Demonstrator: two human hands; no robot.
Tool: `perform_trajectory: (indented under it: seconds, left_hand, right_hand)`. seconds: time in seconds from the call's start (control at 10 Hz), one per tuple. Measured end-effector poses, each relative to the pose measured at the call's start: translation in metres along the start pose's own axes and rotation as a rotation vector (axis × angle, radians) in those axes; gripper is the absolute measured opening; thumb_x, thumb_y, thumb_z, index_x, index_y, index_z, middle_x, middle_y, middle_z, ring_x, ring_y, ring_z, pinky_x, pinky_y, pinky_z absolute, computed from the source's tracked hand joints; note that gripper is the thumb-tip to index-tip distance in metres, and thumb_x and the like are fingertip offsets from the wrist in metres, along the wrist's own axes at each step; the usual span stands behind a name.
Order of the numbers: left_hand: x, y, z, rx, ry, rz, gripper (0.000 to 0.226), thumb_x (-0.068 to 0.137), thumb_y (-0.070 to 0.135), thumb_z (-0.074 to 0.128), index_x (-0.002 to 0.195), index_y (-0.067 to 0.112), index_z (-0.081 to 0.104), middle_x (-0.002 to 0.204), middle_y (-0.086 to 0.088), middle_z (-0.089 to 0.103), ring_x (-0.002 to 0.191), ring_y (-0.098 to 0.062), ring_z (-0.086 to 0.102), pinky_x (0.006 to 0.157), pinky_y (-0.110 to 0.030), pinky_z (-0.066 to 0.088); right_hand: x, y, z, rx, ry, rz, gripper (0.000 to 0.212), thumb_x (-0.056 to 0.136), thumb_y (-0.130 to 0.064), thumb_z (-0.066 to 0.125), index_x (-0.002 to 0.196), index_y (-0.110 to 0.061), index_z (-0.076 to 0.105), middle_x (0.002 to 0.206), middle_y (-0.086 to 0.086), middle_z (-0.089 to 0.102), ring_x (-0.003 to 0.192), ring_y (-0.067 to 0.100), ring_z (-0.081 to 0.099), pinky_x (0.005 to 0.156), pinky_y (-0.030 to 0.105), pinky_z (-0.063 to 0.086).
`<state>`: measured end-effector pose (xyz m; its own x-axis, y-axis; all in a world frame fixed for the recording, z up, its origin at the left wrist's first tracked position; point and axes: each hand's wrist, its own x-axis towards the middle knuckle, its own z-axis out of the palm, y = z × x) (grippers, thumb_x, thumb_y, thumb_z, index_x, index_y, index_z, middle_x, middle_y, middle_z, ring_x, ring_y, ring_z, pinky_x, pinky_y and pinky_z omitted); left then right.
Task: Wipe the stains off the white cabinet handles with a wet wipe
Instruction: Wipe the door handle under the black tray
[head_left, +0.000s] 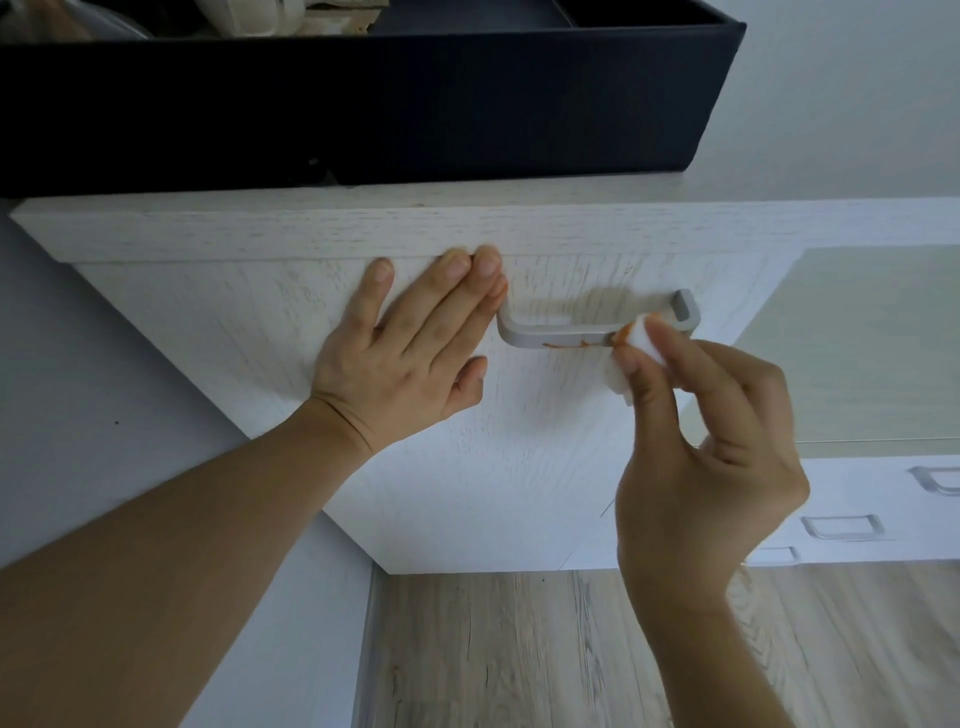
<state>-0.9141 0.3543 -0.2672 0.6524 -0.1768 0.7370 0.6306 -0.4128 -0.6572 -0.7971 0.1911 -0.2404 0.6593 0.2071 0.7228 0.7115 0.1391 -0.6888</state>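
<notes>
A grey-white bar handle (550, 335) is fixed to the front of a white wood-grain cabinet (467, 467). An orange stain (566, 345) runs along the handle's lower edge. My right hand (696, 441) pinches a folded white wet wipe (636, 345) against the right part of the handle; the wipe shows orange smears at its tip. My left hand (410, 343) lies flat on the cabinet front just left of the handle, fingers spread and holding nothing.
A dark navy storage box (363, 104) sits on the cabinet top. To the right are lower white drawers with more handles (841, 526) (937, 478) and a pale green panel (857, 338). Light wood flooring (519, 649) lies below.
</notes>
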Motion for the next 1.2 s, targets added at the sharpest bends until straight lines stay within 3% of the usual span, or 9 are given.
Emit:
perform_trajectory:
  seconds: [0.3,0.6,0.7,0.8,0.9,1.0,1.1,1.2]
  left_hand:
    - [0.001,-0.001,0.0,0.002,-0.004,0.002,0.073,0.09,0.039,0.032,0.149,-0.001,0.015,0.158,-0.014,0.0,0.146,-0.025,0.003,0.118,-0.047,0.005]
    - [0.001,-0.001,0.0,-0.005,0.004,-0.008,0.072,0.09,0.038,0.032,0.149,-0.001,0.016,0.158,-0.014,0.001,0.146,-0.025,0.004,0.118,-0.046,0.004]
    - [0.001,-0.001,-0.001,-0.007,0.006,-0.012,0.073,0.089,0.039,0.033,0.149,-0.001,0.015,0.158,-0.014,0.001,0.146,-0.024,0.004,0.118,-0.046,0.005]
    - [0.001,0.0,0.0,-0.013,0.01,-0.014,0.073,0.089,0.039,0.032,0.149,0.0,0.016,0.158,-0.013,0.001,0.146,-0.024,0.004,0.118,-0.046,0.005]
    - [0.001,0.001,0.0,-0.02,0.013,-0.02,0.072,0.089,0.038,0.032,0.149,0.0,0.017,0.158,-0.013,0.002,0.146,-0.024,0.006,0.118,-0.046,0.006]
    - [0.0,0.002,0.0,-0.022,0.022,-0.025,0.071,0.09,0.037,0.031,0.149,0.001,0.017,0.158,-0.013,0.004,0.146,-0.023,0.007,0.119,-0.046,0.007]
    - [0.001,0.001,0.0,-0.019,0.009,-0.022,0.071,0.09,0.038,0.031,0.149,0.001,0.017,0.158,-0.013,0.003,0.146,-0.023,0.007,0.119,-0.046,0.006]
    - [0.0,0.001,0.0,-0.019,0.006,-0.03,0.071,0.09,0.038,0.031,0.149,0.0,0.018,0.158,-0.013,0.003,0.146,-0.023,0.006,0.119,-0.046,0.006]
  right_hand:
    - [-0.003,-0.008,0.006,-0.01,-0.078,-0.035,0.02,0.081,-0.008,0.071,0.101,-0.006,0.069,0.089,-0.004,0.057,0.079,0.005,0.057,0.072,0.002,0.041]
    - [-0.013,-0.009,-0.008,-0.046,-0.259,-0.031,0.014,0.089,-0.008,0.06,0.101,-0.007,0.068,0.093,-0.002,0.056,0.084,-0.002,0.05,0.072,0.0,0.038]
    - [-0.008,-0.012,-0.001,-0.017,-0.223,-0.009,0.014,0.086,-0.008,0.067,0.099,-0.013,0.069,0.092,-0.002,0.054,0.081,0.0,0.05,0.072,0.002,0.039]
    - [-0.001,-0.018,0.003,0.107,-0.111,0.167,0.028,0.079,-0.019,0.074,0.093,-0.037,0.058,0.091,-0.007,0.058,0.077,0.003,0.055,0.072,0.014,0.046]
    - [-0.001,-0.026,0.005,0.134,-0.036,0.275,0.028,0.076,-0.026,0.076,0.082,-0.043,0.054,0.087,-0.012,0.059,0.076,0.005,0.058,0.07,0.015,0.046]
    - [-0.007,-0.029,0.01,0.21,0.024,0.418,0.019,0.077,-0.029,0.076,0.08,-0.037,0.059,0.088,-0.001,0.066,0.078,0.012,0.065,0.067,0.014,0.047]
    - [-0.012,-0.034,0.017,0.222,0.012,0.386,0.014,0.079,-0.027,0.073,0.079,-0.035,0.062,0.084,0.003,0.067,0.075,0.011,0.064,0.067,0.014,0.046]
    - [-0.012,-0.03,0.017,0.135,0.006,0.232,0.015,0.078,-0.017,0.075,0.08,-0.029,0.066,0.082,-0.003,0.063,0.078,0.0,0.059,0.069,0.01,0.045]
